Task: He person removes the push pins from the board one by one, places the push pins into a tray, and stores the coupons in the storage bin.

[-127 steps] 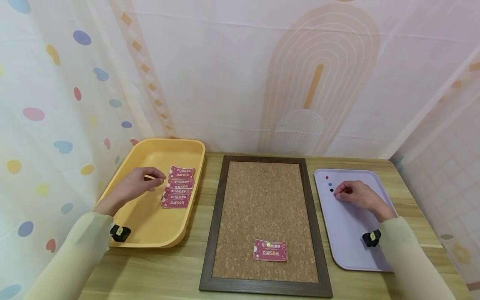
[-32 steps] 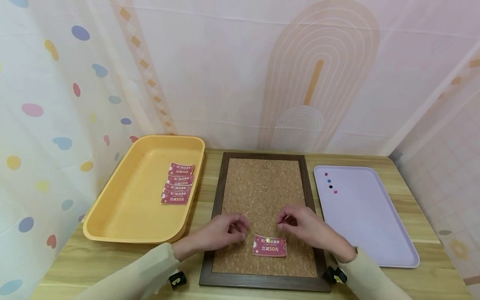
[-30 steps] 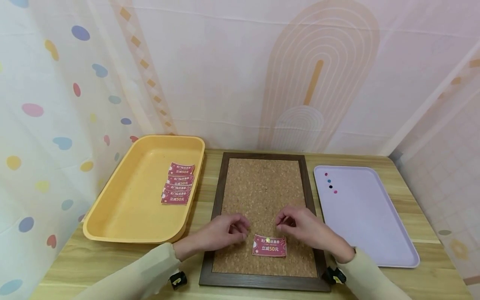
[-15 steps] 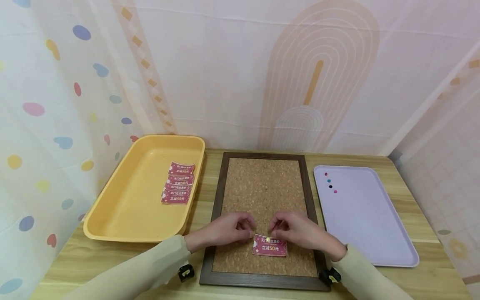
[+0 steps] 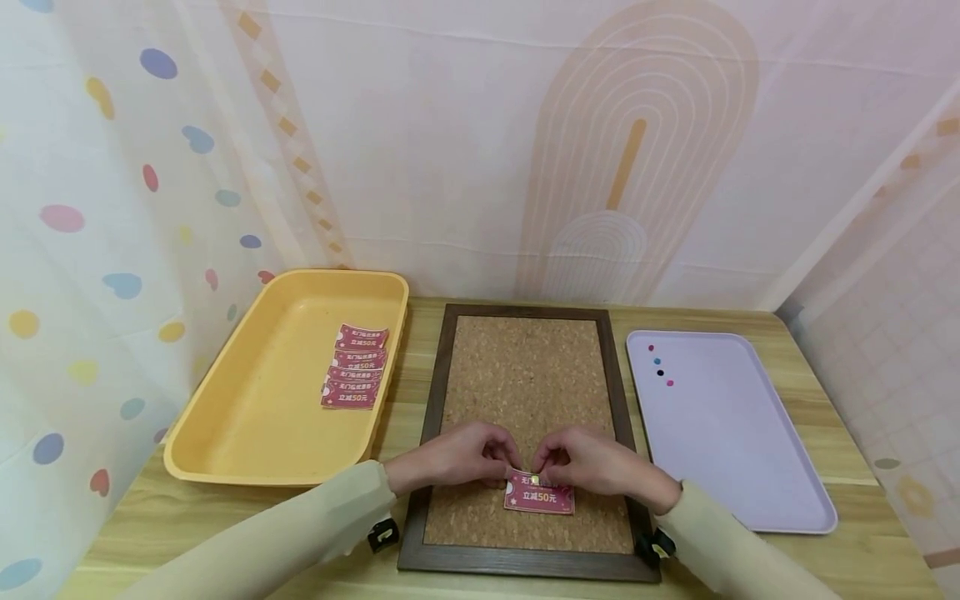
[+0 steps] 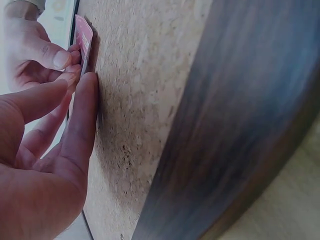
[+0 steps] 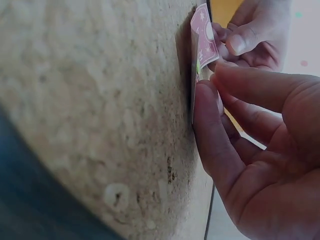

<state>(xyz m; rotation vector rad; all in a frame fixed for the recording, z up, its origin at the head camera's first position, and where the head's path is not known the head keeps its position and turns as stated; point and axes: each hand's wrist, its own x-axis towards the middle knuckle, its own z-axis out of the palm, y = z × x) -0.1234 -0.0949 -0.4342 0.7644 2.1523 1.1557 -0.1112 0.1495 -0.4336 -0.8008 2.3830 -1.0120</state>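
On the cork board (image 5: pixel 528 375) lies a pink-red paper coupon (image 5: pixel 538 498) marked 50, its near part flat and its upper edge partly covered by fingers. A small yellow-green push pin (image 5: pixel 535 480) stands at the coupon's top middle. My left hand (image 5: pixel 468 454) has thumb and fingers at the coupon's upper left corner, pinching its edge. My right hand (image 5: pixel 588 460) closes thumb and index finger around the pin, at the coupon's upper edge. In the right wrist view the coupon (image 7: pixel 202 37) curls up from the cork at one end, beside the fingertips.
A yellow tray (image 5: pixel 262 400) on the left holds several overlapping coupons (image 5: pixel 356 371). On the right, a lavender tray (image 5: pixel 731 442) has several coloured push pins (image 5: pixel 660 372) in a row. A dark wooden frame (image 5: pixel 525 562) borders the cork.
From the two trays both hands have come to the coupon on the board, then closed in from either side until their fingertips reach it. The pink pin now lies released in the lavender tray.
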